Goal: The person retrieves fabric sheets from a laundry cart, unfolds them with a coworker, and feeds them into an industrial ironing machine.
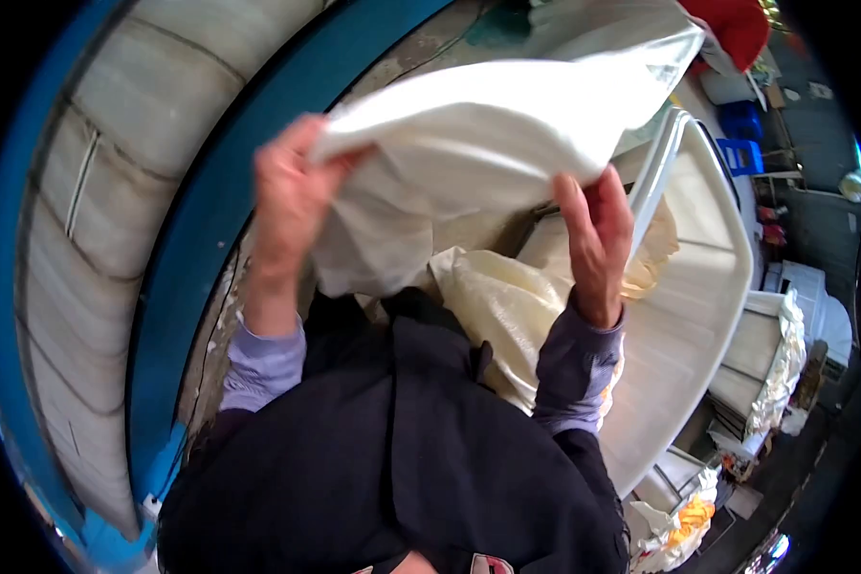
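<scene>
A large white plastic bag (488, 105) is stretched between my two hands, its far part blurred and trailing toward the upper right. My left hand (297, 182) pinches one side of its edge, with the fingers curled over the material. On the other side, my right hand (598, 225) grips the edge between thumb and fingers. Below the bag, in front of my dark clothing, lies a cream, shiny woven sack (497, 297). Part of that sack is hidden by my right forearm.
To the right stands a big white plastic tub (689, 316) with a pale piece of material at its inner side. A blue-framed, white-panelled structure (187, 239) curves along the left. Foil-lined boxes (756, 354) and a blue crate (739, 156) sit farther right.
</scene>
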{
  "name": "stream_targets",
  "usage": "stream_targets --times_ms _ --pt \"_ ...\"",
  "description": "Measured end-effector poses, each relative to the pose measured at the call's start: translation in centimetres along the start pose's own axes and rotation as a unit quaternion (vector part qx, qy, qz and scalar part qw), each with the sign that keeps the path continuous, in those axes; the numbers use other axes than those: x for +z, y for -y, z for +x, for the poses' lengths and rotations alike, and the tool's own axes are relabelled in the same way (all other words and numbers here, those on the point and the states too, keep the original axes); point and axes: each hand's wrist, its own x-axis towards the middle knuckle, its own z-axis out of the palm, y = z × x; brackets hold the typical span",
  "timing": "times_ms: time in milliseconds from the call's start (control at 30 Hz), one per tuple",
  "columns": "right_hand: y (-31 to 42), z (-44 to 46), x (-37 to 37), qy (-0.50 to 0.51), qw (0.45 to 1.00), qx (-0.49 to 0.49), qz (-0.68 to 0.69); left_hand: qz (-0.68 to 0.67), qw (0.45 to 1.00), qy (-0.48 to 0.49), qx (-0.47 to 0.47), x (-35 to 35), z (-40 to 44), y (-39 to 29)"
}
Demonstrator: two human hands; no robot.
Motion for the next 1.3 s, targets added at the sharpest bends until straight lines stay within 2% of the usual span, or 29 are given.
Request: stream_targets --times_ms 33,67,100,133,167,200,233,300,367,400,433,467,500,567,633,667,700,733,767,800,833,867,900,1000,1067,1100,1167,1233,1300 --pt "-1.2 0.2 -0.1 -0.014 0.997 -0.024 -0.071 0.018 1.0 0.0 0.014 -1.8 0.4 -1.9" --pt "-0.1 0.4 0.6 -0.112 0.957 -0.175 -0.204 -0.032 0.998 0.046 0.001 -2.2 -0.1 -4.3" --pt "1.2 0.8 1.1 -0.108 0.904 -0.34 -0.236 -0.083 0.992 0.09 -0.008 -2.3 -0.7 -6.2" --pt "2.9 0.8 2.7 -0.071 0.867 -0.457 -0.186 -0.097 0.971 0.212 0.044 -2.4 -1.3 -7.0" --pt "3.4 -0.1 3.6 0.008 0.866 -0.464 -0.187 0.072 0.944 0.283 0.153 -1.6 -1.8 -7.7" --pt "4.8 -0.8 4.2 0.143 0.87 -0.428 -0.198 0.132 0.916 0.323 0.197 -0.6 -3.1 -8.5" --pt "5.2 -0.6 3.9 0.286 0.874 -0.329 -0.215 0.151 0.921 0.317 0.169 -0.4 -4.4 -8.9" --pt "3.5 -1.5 2.5 0.412 0.849 -0.257 -0.205 0.107 0.945 0.277 0.137 -1.4 -5.8 -6.6" --pt "4.6 -2.5 -0.9 0.366 0.87 -0.259 -0.203 0.146 0.944 0.281 0.092 -3.1 -7.9 -3.6" --pt "3.2 -4.3 -2.4 0.096 0.889 -0.405 -0.189 0.179 0.94 0.288 0.041 -3.9 -9.0 -2.2" --pt "3.6 -5.9 -4.6 -0.036 0.914 -0.367 -0.17 0.178 0.943 0.28 0.036 -4.4 -10.3 -0.7" --pt "4.0 -6.2 -8.4 -0.029 0.903 -0.387 -0.185 0.208 0.941 0.261 0.054 -5.0 -11.5 0.6" --pt "4.5 -7.4 -9.0 -0.164 0.87 -0.421 -0.195 0.239 0.938 0.241 0.075 -5.7 -12.1 1.2" --pt "2.9 -7.8 -23.0 -0.071 0.879 -0.402 -0.246 0.24 0.953 0.151 0.109 -6.7 -14.0 0.4" --pt "5.7 -7.1 -12.3 -0.193 0.887 -0.382 -0.175 0.118 0.981 0.064 0.143 -10.3 -16.9 -1.6" --pt "8.2 -6.9 -4.9 -0.115 0.871 -0.425 -0.218 -0.049 0.994 0.031 0.097 -13.2 -20.1 -1.6" --pt "10.7 -6.7 2.6 -0.028 0.848 -0.465 -0.252 -0.104 0.986 0.032 0.128 -17.0 -23.1 -2.0" --pt "13.2 -6.5 10.1 0.061 0.821 -0.497 -0.274 -0.12 0.98 -0.104 0.116 -18.8 -26.3 -3.4" --pt "10.8 -6.9 14.1 0.231 0.845 -0.425 -0.228 -0.415 0.905 0.075 -0.059 -27.0 -32.3 -1.4" --pt "13.1 -9.8 19.5 0.392 0.824 -0.387 -0.136 -0.221 0.967 -0.064 0.106 -26.9 -33.1 -2.9" --pt "12.4 -12.6 23.7 0.463 0.779 -0.411 -0.097 -0.012 0.941 -0.207 0.267 -26.4 -33.5 -4.9" --pt "12.5 -15.4 27.5 0.6 0.728 -0.316 -0.097 0.074 0.93 -0.212 0.29 -27.3 -33.9 -6.0" --pt "12.7 -17.9 30.9 0.637 0.654 -0.388 -0.127 0.091 0.954 -0.111 0.265 -29.3 -35.4 -6.6" --pt "15.9 -20.8 36.1 0.486 0.687 -0.534 -0.078 0.191 0.96 -0.125 0.16 -34.9 -41.1 -7.1" --pt "18.2 -20.2 38.7 0.408 0.702 -0.582 -0.044 0.344 0.894 -0.245 0.147 -36.3 -41.2 -8.9" --pt "19.0 -20.1 40.5 0.385 0.689 -0.613 -0.041 0.299 0.908 -0.285 0.069 -38.4 -40.7 -9.7" --pt "19.5 -19.9 44.2 0.312 0.687 -0.654 -0.048 0.317 0.84 -0.44 0.013 -42.7 -36.2 -10.5" --pt "17.7 -19.9 46.8 0.188 0.745 -0.637 -0.064 0.427 0.812 -0.396 -0.034 -48.5 -30.1 -10.3" --pt "14.3 -19.6 47.6 0.282 0.768 -0.562 -0.123 0.507 0.795 -0.334 -0.011 -56.3 -26.8 -6.3"
